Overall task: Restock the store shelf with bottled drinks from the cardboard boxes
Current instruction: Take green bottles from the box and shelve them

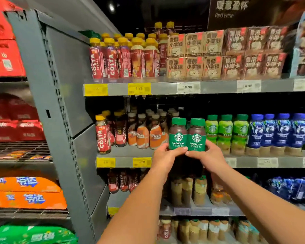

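Two green-capped Americano coffee bottles stand side by side at the front edge of the middle shelf [125,152]. My left hand [166,155] grips the base of the left Americano bottle [178,133]. My right hand [209,154] grips the base of the right Americano bottle [197,134]. The two bottles touch each other, upright, in the gap between the orange Nescafe bottles [149,132] and the light green bottles [226,132]. No cardboard box is in view.
Red Costa bottles [102,136] stand at the middle shelf's left end, blue bottles [278,131] at its right. The top shelf holds yellow-capped Costa bottles [123,57] and brown cartons [218,55]. Lower shelves carry more bottles. A grey upright [48,95] separates a left rack of soda packs.
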